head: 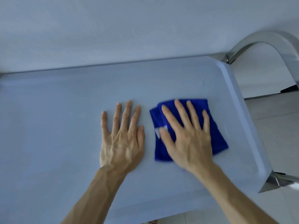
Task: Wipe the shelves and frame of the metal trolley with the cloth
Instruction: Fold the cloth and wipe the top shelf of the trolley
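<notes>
Both hands lie flat with straight fingers: the left hand (122, 136) on the pale trolley top shelf (64, 110), the right hand (186, 135) pressing the folded blue cloth (215, 135) near the shelf's right rim. Blurred, probably mid-swipe; it may skip that raised rim.

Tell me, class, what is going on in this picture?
A person is wiping the top shelf of a metal trolley. The right hand presses flat, fingers spread, on a folded blue cloth near the shelf's right end. The left hand rests flat on the bare shelf beside it, apart from the cloth. The cloth and right hand look blurred, which suggests wiping motion. The curved metal handle shows at the right.
</notes>
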Demonstrator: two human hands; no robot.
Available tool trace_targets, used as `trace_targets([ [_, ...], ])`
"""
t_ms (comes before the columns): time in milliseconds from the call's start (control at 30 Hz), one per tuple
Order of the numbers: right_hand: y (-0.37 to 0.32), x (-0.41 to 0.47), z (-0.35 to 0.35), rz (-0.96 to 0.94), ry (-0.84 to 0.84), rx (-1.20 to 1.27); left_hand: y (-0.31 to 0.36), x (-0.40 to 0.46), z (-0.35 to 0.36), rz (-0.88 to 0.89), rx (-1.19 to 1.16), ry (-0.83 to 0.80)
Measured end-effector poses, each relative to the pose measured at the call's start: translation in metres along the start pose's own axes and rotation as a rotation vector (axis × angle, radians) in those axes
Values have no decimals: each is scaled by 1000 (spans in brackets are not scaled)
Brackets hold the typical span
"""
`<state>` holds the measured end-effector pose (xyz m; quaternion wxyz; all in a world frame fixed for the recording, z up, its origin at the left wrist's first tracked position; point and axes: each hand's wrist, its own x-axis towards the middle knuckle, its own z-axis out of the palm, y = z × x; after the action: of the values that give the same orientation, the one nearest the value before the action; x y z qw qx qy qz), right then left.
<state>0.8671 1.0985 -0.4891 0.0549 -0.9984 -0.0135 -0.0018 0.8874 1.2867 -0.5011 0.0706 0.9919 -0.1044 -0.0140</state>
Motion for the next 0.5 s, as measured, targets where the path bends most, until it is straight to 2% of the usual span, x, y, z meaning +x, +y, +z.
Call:
trace_targets([
  [200,-10,124,4,87,54,17,-1,0,0,-1,7,-1],
  [400,7,146,3,-123,36,12,1,-1,-4,-12,0,-15],
  [500,52,147,-4,-81,40,3,1,-1,-4,-13,-9,3],
])
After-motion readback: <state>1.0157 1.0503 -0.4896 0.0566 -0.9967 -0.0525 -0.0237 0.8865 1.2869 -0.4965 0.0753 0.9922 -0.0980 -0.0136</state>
